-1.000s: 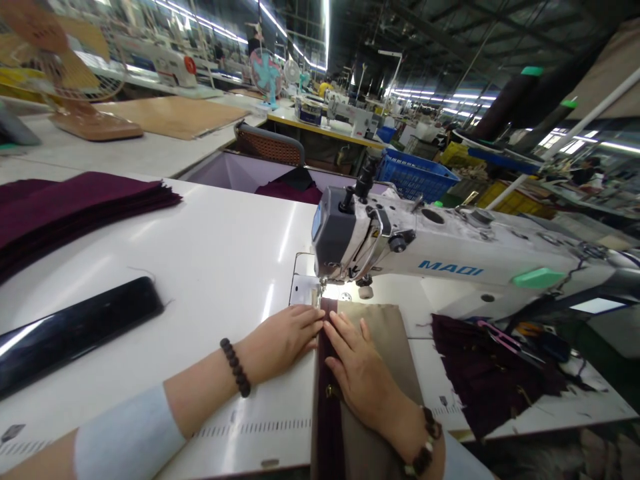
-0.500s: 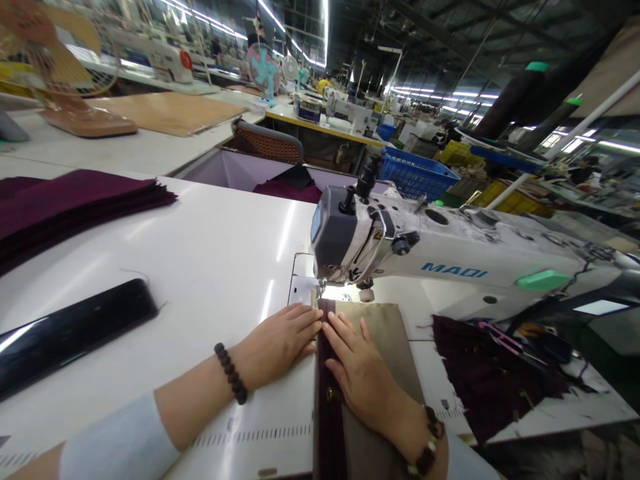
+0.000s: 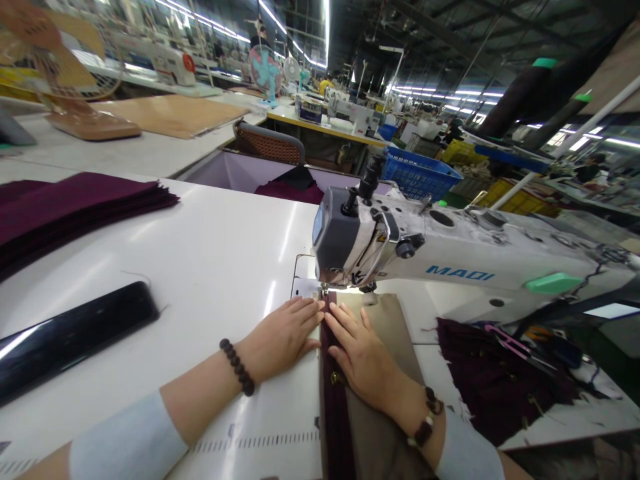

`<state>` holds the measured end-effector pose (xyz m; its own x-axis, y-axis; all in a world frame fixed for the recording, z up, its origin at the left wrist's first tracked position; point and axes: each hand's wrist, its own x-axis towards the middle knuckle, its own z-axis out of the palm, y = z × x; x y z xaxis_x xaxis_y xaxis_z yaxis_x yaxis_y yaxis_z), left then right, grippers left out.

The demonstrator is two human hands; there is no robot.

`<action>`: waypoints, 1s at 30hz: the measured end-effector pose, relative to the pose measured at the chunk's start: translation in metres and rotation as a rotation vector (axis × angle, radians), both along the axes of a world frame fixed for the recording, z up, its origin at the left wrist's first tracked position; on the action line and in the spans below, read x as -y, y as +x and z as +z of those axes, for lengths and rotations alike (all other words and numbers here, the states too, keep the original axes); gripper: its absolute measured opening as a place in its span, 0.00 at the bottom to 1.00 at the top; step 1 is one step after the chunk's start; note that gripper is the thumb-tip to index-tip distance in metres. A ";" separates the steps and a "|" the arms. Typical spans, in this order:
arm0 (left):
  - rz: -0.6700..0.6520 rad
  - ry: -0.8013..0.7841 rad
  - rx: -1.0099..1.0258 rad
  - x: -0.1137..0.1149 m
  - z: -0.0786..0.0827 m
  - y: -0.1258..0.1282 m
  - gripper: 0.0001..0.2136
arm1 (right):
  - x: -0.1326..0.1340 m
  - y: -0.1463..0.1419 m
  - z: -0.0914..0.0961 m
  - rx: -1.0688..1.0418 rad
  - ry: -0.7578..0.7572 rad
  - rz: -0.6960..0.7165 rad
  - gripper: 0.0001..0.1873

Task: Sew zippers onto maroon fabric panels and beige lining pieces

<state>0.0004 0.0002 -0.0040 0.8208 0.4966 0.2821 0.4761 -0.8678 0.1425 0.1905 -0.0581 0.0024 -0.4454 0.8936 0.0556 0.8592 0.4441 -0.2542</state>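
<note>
Head view, left grip, right grip, both flat, unclasped at maroon strip, sewing machine, phone nearby

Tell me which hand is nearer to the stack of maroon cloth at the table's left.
Left. The left hand is to the right of the stack and nearer the camera; the right hand is farther right, on the tan cloth.
</note>
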 end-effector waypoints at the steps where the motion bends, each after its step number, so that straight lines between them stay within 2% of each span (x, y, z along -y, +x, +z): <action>1: 0.002 -0.001 0.003 0.000 0.000 0.000 0.20 | -0.001 0.000 0.000 -0.002 0.001 0.000 0.25; 8: -0.004 0.014 0.012 -0.006 -0.001 0.002 0.21 | -0.005 0.000 0.001 -0.017 -0.003 -0.015 0.25; 11: -0.009 0.014 -0.007 0.000 0.004 -0.001 0.18 | -0.005 0.001 0.002 -0.036 -0.007 -0.022 0.25; 14: -0.080 -0.019 -0.036 0.024 0.015 -0.005 0.13 | -0.005 0.001 0.002 -0.054 -0.013 -0.034 0.24; 17: -0.207 -0.079 -0.030 0.062 0.026 -0.008 0.10 | -0.004 0.001 0.002 -0.065 -0.019 -0.042 0.24; 21: -0.285 -0.039 0.101 0.104 0.030 -0.004 0.14 | -0.003 0.001 0.003 -0.071 -0.006 -0.043 0.23; 24: -0.284 0.026 0.184 0.115 0.024 0.002 0.15 | -0.003 0.001 0.003 -0.054 0.009 -0.038 0.23; 30: -0.273 0.034 0.203 0.114 0.014 0.003 0.14 | -0.001 0.000 0.003 -0.048 0.028 -0.030 0.23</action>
